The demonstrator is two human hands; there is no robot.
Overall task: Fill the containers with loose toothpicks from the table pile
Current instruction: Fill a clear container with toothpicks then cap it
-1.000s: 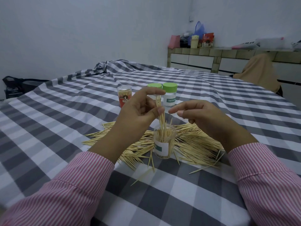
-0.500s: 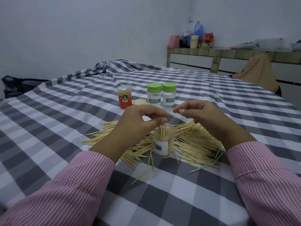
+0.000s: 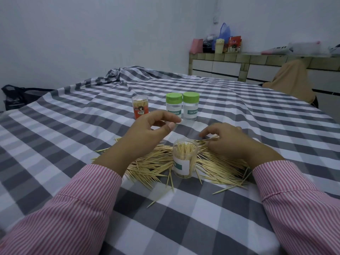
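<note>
My right hand (image 3: 228, 139) pinches a few toothpicks from the pile (image 3: 217, 162), just behind the open jar (image 3: 184, 159). My left hand (image 3: 149, 129) hovers left of the jar, fingers loosely curved, holding nothing. The jar stands upright amid the pile on the checked grey cloth (image 3: 73, 126); two green-capped jars (image 3: 182, 107) stand beyond it, a tiled counter (image 3: 239, 59) against the far wall.

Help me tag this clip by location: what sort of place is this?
Probably a room in a home, not a workshop. The work surface is covered with a grey and white checked cloth, a tiled counter along the back wall holds bags and packets, and the walls are plain.
</note>
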